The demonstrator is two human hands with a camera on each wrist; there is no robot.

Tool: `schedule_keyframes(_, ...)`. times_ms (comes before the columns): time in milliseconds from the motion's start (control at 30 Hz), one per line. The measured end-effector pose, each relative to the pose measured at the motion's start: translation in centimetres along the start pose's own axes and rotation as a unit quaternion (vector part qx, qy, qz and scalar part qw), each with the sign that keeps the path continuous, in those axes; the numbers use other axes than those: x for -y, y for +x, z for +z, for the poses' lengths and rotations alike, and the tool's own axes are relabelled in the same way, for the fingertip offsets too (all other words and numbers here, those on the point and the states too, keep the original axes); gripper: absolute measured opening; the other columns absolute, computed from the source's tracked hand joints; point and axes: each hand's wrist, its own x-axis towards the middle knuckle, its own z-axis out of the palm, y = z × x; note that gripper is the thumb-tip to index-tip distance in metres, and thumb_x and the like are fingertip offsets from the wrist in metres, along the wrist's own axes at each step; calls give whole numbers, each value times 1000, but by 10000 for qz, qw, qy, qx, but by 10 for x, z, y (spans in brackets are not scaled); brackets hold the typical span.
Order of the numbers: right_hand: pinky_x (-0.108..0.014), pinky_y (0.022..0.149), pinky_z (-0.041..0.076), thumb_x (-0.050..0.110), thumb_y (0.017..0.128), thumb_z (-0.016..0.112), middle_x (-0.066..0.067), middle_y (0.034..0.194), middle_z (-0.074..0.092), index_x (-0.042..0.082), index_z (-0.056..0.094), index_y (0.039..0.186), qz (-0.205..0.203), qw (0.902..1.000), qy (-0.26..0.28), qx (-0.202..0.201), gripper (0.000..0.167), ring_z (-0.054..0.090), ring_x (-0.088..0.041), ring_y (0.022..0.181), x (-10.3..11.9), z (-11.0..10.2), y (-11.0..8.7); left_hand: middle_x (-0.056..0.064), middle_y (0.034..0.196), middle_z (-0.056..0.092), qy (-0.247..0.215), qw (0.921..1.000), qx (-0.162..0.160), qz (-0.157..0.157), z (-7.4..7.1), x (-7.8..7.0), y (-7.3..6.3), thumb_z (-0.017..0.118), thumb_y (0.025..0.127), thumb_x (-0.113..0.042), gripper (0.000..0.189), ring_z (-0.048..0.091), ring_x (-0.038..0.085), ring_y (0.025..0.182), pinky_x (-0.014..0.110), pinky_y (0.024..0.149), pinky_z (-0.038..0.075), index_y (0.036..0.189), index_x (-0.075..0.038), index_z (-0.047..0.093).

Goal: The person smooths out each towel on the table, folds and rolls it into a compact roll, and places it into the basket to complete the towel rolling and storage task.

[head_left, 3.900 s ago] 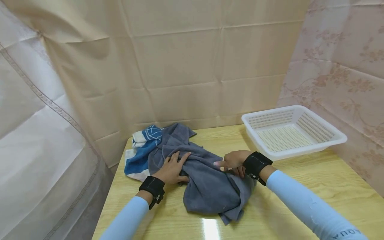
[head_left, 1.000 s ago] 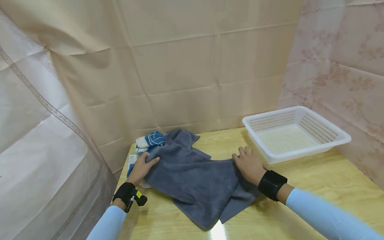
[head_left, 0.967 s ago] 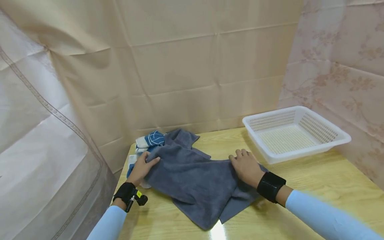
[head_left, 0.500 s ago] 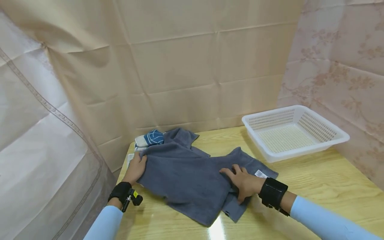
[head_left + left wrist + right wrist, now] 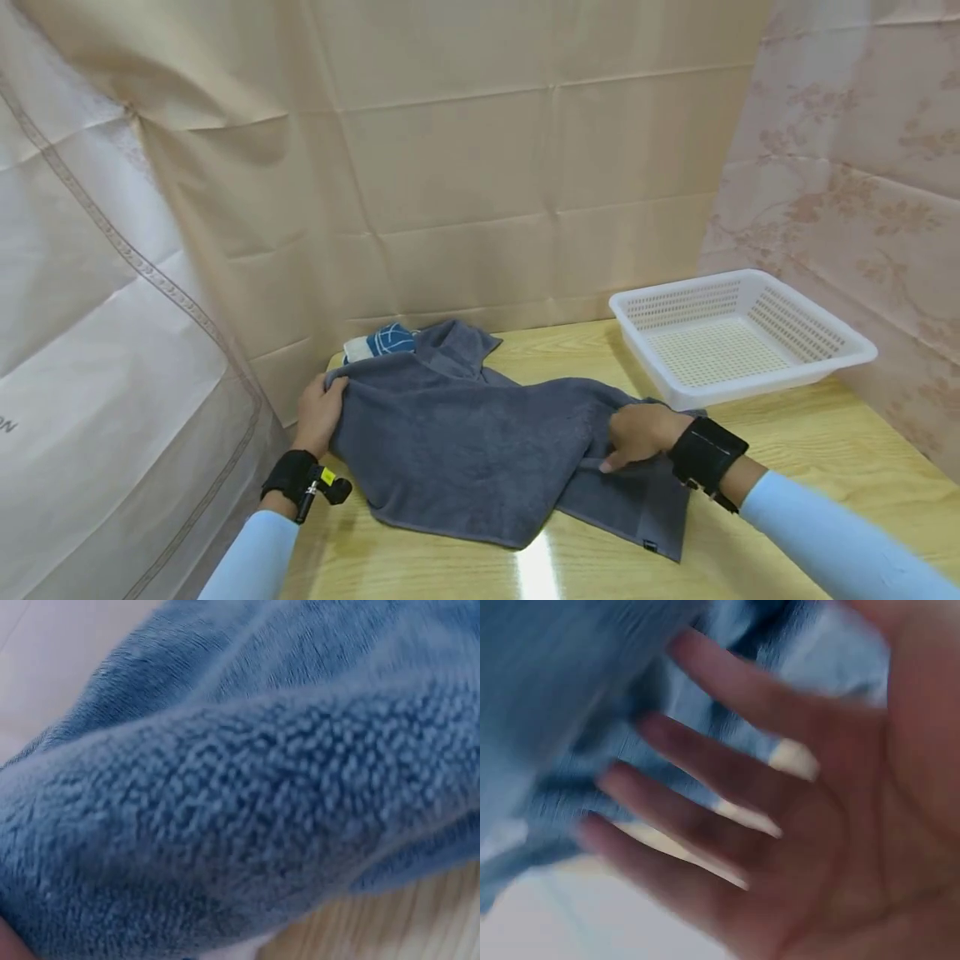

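A grey towel (image 5: 465,450) lies spread across the table, its right part folded over with a small dark tag near the front corner. My left hand (image 5: 318,414) grips its upper left corner, thumb over the cloth. Close up, the towel's looped pile (image 5: 247,802) fills the left wrist view. At the right part of the towel is my right hand (image 5: 637,433), its fingertips partly hidden in the cloth in the head view. The right wrist view shows that hand's fingers (image 5: 705,757) spread and nearly straight against the fabric.
Behind the towel's left end sits a blue and white cloth (image 5: 386,342), mostly covered. A white plastic basket (image 5: 678,392) with slotted walls stands at the back right of the wooden table (image 5: 795,483). Beige curtain (image 5: 465,183) hangs along the back edge.
Compared with earlier, the bunched towel is spread wider. My left hand has drawn its corner to the left, over the blue and white cloth. My right hand has shifted right and the towel's right part has turned.
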Motion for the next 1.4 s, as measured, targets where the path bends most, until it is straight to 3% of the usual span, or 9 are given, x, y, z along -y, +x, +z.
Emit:
schedule_keyframes(100, -48, 80, 52, 47, 90, 78, -10, 103, 63, 6, 67, 102, -368, 9967, 355, -636, 44, 61, -30, 93, 9, 17, 15, 20, 133, 54, -231, 9997, 4, 1, 0, -4, 0, 38, 109, -44, 50, 50, 37, 121, 52, 101, 37, 132, -2, 54)
schedule_keyframes(233, -85, 94, 29, 47, 80, 86, -24, 163, 26, 15, 37, 159, -334, 9938, 1050, -152, 98, 23, -63, 142, 10, 36, 22, 19, 123, 50, -643, 9975, -286, 83, -6, -10, 0, 30, 111, -40, 50, 48, 33, 113, 48, 95, 37, 129, 2, 49)
schedule_keyframes(433, -90, 92, 22, 42, 58, 98, -11, 172, 4, 33, 10, 166, -253, 9934, 830, 748, 139, 2, -59, 150, -8, 31, 18, 10, 100, 40, -589, 9891, -1335, 220, -24, -16, -1, 28, 112, -37, 39, 43, 27, 94, 42, 80, 33, 111, -3, 47)
schedule_keyframes(567, -89, 96, 18, 50, 63, 94, -8, 173, 2, 35, 17, 165, -838, 9840, 955, 1250, 129, -1, -59, 149, -25, 22, 16, 12, 101, 45, -129, 9897, -1406, 224, -27, -18, -1, 31, 111, -40, 42, 46, 28, 93, 44, 78, 34, 112, -3, 51)
schedule_keyframes(733, -57, 98, 48, 33, 95, 76, -7, 130, 67, 14, 70, 128, -1478, 9719, 1689, -716, 38, 62, -36, 121, -34, 17, 30, 16, 135, 57, -353, 9955, -797, 380, -29, -15, 2, 38, 111, -41, 49, 52, 33, 125, 51, 104, 39, 141, -7, 56)
schedule_keyframes(867, -42, 78, 54, 8, 99, 69, -6, 98, 71, 6, 74, 110, -972, 9487, 445, -2975, 12, 67, -24, 86, -35, 23, 53, 8, 160, 42, -738, 9964, -235, 352, -25, -14, 2, 41, 111, -42, 54, 35, 30, 148, 52, 121, 25, 159, -19, 41)
schedule_keyframes(1067, -64, 91, 45, 20, 90, 82, -25, 131, 61, 2, 53, 146, 58, 9808, 550, -1872, 66, 55, -50, 115, -47, 26, 79, 16, 141, 52, -907, 9957, 56, 168, -16, -14, -2, 44, 109, -49, 55, 47, 33, 129, 51, 109, 34, 147, -10, 52)
schedule_keyframes(1167, -65, 90, 46, 23, 87, 85, -22, 126, 64, 0, 59, 138, 180, 9853, 1077, -1311, 62, 57, -50, 113, -52, 24, 89, 16, 131, 54, -925, 9955, 117, 163, -14, -12, -3, 49, 107, -53, 57, 49, 30, 118, 49, 103, 36, 138, -6, 56)
schedule_keyframes(1400, -53, 73, 41, 11, 79, 91, -18, 99, 56, 7, 64, 114, 408, 9546, -72, -2949, 45, 47, -36, 86, -46, 23, 102, 14, 127, 56, -1038, 9943, 138, 219, -20, -5, -2, 53, 104, -57, 59, 50, 28, 113, 46, 102, 36, 135, -7, 62)
